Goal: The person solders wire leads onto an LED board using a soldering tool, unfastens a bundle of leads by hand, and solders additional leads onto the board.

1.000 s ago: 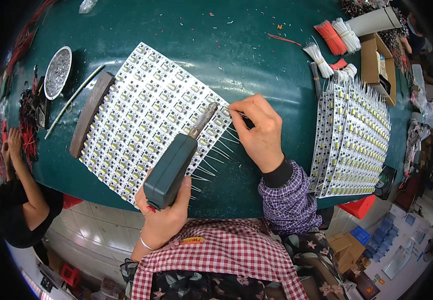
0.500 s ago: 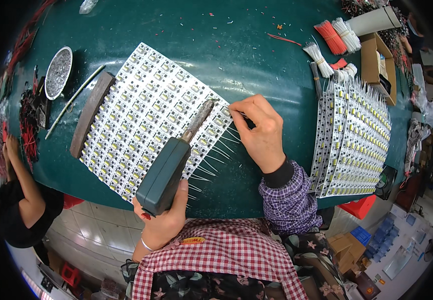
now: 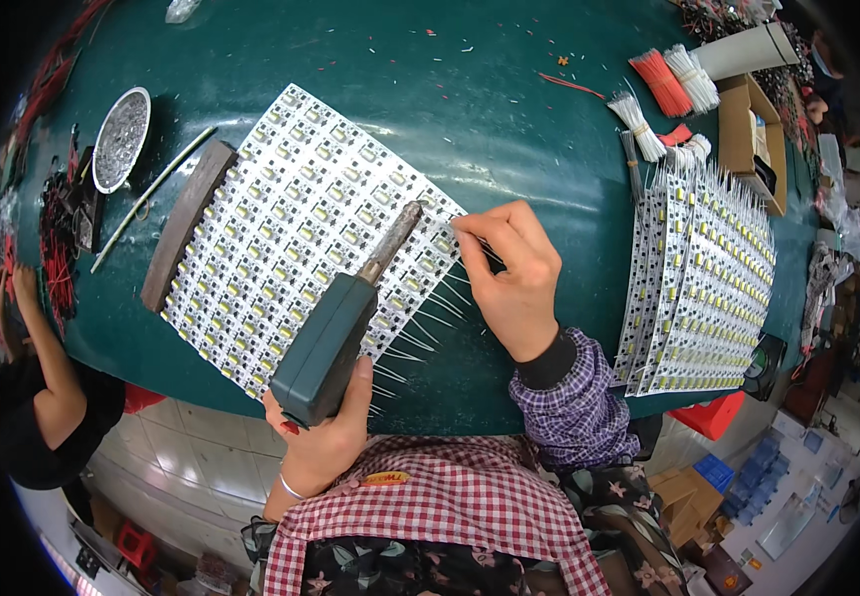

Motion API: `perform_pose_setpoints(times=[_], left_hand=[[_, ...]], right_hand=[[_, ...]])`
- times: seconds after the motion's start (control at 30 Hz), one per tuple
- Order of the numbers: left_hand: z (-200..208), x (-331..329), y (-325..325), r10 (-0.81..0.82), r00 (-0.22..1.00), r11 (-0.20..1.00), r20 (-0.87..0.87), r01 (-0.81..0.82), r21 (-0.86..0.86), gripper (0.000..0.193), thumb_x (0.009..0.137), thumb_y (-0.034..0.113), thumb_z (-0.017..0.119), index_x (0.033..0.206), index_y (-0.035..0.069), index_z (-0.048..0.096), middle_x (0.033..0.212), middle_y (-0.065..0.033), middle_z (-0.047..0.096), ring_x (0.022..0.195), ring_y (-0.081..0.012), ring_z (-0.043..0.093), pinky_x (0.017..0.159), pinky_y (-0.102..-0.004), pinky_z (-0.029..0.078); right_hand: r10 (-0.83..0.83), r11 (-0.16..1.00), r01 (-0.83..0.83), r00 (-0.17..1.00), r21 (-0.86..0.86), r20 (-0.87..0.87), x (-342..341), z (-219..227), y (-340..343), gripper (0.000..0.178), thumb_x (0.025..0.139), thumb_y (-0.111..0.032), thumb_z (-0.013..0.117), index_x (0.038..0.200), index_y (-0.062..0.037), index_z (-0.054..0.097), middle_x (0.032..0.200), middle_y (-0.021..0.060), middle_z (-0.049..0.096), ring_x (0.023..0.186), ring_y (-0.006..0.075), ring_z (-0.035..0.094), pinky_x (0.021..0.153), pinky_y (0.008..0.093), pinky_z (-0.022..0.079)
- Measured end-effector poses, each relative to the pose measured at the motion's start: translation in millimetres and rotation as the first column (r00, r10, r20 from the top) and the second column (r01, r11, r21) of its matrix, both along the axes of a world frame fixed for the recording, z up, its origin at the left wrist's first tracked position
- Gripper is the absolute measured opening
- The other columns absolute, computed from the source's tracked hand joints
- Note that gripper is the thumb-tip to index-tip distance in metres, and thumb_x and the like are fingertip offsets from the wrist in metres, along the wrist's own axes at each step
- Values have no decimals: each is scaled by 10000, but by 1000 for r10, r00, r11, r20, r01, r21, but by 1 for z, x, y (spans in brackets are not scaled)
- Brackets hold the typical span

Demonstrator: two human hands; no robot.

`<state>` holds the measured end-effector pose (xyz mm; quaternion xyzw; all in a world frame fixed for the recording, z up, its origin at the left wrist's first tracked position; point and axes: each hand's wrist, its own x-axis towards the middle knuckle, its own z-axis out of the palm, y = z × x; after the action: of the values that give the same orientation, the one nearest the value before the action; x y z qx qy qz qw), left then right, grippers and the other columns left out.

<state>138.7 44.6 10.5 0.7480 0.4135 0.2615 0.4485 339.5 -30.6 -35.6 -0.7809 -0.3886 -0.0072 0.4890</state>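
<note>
A white panel of small circuit boards with rows of yellowish LED chips lies slanted on the green table. My left hand is closed round the dark green handle of a soldering iron. Its thick, crusted metal tip rests over the panel near the right corner. My right hand is closed in a pinch at that corner, fingertips on a thin wire mostly hidden by them. Several thin white wires stick out from the panel's lower right edge, below my right hand.
A dark bar lies along the panel's left edge, beside a thin stick and a white bowl. At right stand finished-looking wired panels, wire bundles and a cardboard box. Another person's arm is at far left.
My right hand has dropped slightly at the panel's corner. The iron's tip sits a little further left relative to the panel. The whole view has shifted a little.
</note>
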Motion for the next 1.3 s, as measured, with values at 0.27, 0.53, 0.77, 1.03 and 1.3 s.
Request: perform_pose_setpoints(times=[0.27, 0.53, 0.77, 1.03, 1.3], left_hand=[[-6, -8, 5, -118, 990, 990, -76, 124, 72, 111, 799, 47, 777, 909, 41, 761, 901, -71, 697, 699, -204, 640, 622, -315, 463], [-5, -3, 5, -87, 996, 996, -15, 86, -12, 113, 788, 28, 773, 899, 26, 754, 916, -96, 696, 694, -218, 643, 630, -311, 482], [-1, -1, 8, -121, 993, 990, -10, 120, -71, 127, 785, 20, 780, 905, 14, 739, 927, -96, 707, 717, -224, 662, 714, -314, 498], [-1, -6, 8, -72, 997, 988, 9, 73, -138, 160, 815, 62, 775, 946, -15, 726, 812, -91, 708, 616, -173, 651, 643, -291, 516], [0, -9, 7, -19, 1000, 995, -19, 17, -99, 173, 812, 83, 789, 945, -10, 731, 805, -77, 711, 627, -158, 654, 600, -271, 500]], right_hand=[[-31, 999, 31, 1000, -21, -5, -6, -11, 2, 139, 766, 80, 733, 869, -6, 693, 772, 74, 540, 651, 217, 567, 554, 340, 456], [-31, 999, 32, 999, -27, 34, -6, -14, 1, 155, 745, 88, 733, 850, -8, 670, 767, 86, 526, 655, 236, 569, 560, 355, 461], [-33, 999, 35, 998, -30, 53, -7, -14, 2, 165, 734, 93, 731, 844, -10, 664, 760, 87, 514, 651, 240, 565, 559, 360, 459], [-22, 999, 23, 998, -25, 63, -6, -15, 3, 176, 724, 94, 728, 843, -13, 654, 757, 87, 511, 641, 239, 564, 548, 363, 460], [-28, 999, 29, 998, -24, 50, -7, -16, 2, 173, 728, 95, 726, 839, -13, 649, 766, 89, 530, 642, 242, 570, 547, 359, 459]])
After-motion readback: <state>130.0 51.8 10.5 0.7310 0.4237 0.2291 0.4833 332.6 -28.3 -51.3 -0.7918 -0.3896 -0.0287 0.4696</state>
